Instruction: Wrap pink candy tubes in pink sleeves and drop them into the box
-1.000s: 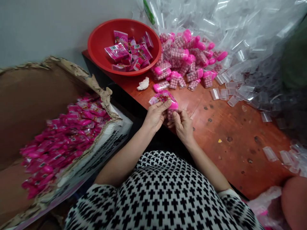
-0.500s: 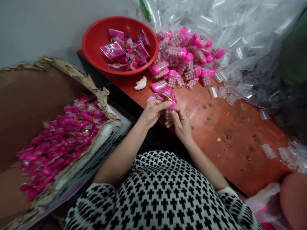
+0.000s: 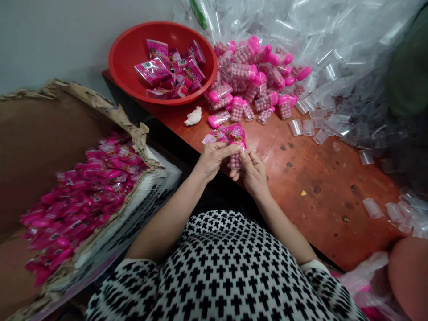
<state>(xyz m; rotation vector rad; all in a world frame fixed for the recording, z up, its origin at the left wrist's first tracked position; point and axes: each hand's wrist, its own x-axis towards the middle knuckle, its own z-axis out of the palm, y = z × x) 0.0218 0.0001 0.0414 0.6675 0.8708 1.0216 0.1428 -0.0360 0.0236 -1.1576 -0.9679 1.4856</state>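
My left hand [image 3: 212,159] and my right hand [image 3: 253,171] meet over the near edge of the red-brown table [image 3: 321,187]. Together they pinch a small clear candy bottle [image 3: 236,160] filled with pink balls. A pink printed wrapper [image 3: 230,133] covers the bottle's top end, and my left thumb presses on it. Both hands have their fingers closed around the bottle and wrapper.
A red bowl [image 3: 132,53] of pink wrappers stands at the table's back left. Beside it lies a pile of filled pink-capped bottles [image 3: 254,80], then clear plastic sleeves [image 3: 334,120] and bags. A torn cardboard box [image 3: 50,129] of wrapped bottles [image 3: 80,187] sits at my left. A white crumpled scrap [image 3: 194,117] lies near the bowl.
The pink wrapper has slid further down over the bottle's cap end between my fingers. My hands stayed at the same spot over the table edge.
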